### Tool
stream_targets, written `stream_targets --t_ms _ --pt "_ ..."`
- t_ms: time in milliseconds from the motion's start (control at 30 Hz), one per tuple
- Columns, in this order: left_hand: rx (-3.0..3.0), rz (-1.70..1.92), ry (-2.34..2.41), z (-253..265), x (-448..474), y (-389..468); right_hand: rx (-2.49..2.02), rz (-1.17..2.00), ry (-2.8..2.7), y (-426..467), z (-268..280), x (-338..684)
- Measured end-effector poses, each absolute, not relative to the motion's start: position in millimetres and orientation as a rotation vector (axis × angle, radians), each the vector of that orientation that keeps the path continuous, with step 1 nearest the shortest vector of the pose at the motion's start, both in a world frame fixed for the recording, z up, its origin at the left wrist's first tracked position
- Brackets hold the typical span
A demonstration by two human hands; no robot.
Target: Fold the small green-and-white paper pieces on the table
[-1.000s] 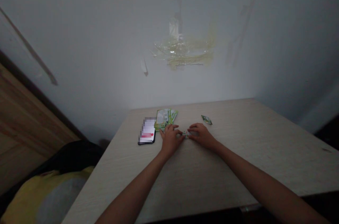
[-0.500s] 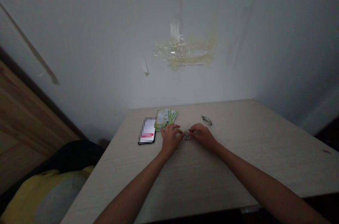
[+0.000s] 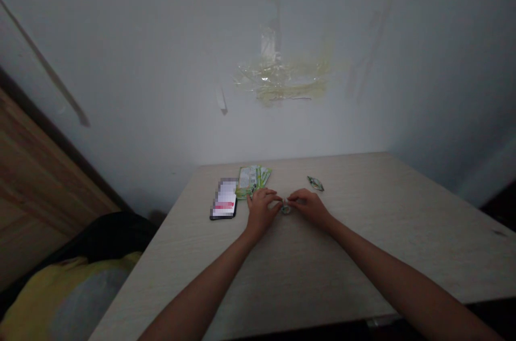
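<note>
A small crumpled green-and-white packet (image 3: 286, 209) is pinched between my two hands, low over the table (image 3: 322, 271). My left hand (image 3: 262, 209) grips its left side with thumb and forefinger, the other fingers bent above. On the right side, my right hand (image 3: 310, 207) holds it by closed fingertips. Part of the packet is hidden by the fingers, and its print is too small to read. Just behind my left hand lies a fanned pile of green-and-white packets (image 3: 248, 177). Another folded green packet (image 3: 315, 183) rests apart, beyond my right hand.
A phone (image 3: 224, 201) with a lit, blurred screen lies left of the pile. The wall (image 3: 181, 62), with old tape (image 3: 282, 80) on it, stands behind the table. Left of the table are a wooden panel (image 3: 32, 190) and a yellow-and-grey soft item (image 3: 76, 298).
My left fingers have shifted slightly to the right, nearer my right fingertips, and the small packet looks a little flatter. The pile, phone and separate folded packet stay where they were.
</note>
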State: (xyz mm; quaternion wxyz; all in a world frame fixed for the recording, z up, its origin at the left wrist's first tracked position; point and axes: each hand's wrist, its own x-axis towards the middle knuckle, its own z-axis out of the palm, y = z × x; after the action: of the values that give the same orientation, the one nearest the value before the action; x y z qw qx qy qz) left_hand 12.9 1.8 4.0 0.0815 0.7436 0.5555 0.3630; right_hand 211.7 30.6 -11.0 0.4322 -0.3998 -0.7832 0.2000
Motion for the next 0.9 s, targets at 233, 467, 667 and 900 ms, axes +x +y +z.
stream_targets --t_ms 233,467,667,900 --pt "2.172 1.118 1.636 7.1 13.0 1.7 -0.953 0.51 -1.959 27.4 -7.0 210.1" --pt "2.149 1.136 1.64 10.9 12.9 -0.8 -0.924 0.525 -1.999 28.5 -6.3 210.4" --pt "2.139 1.146 1.643 9.8 12.1 -0.7 -0.924 0.493 -2.002 30.0 -7.2 210.4" --pt "2.092 1.158 1.635 8.7 12.6 -0.4 -0.92 0.525 -1.973 33.0 -11.9 209.2"
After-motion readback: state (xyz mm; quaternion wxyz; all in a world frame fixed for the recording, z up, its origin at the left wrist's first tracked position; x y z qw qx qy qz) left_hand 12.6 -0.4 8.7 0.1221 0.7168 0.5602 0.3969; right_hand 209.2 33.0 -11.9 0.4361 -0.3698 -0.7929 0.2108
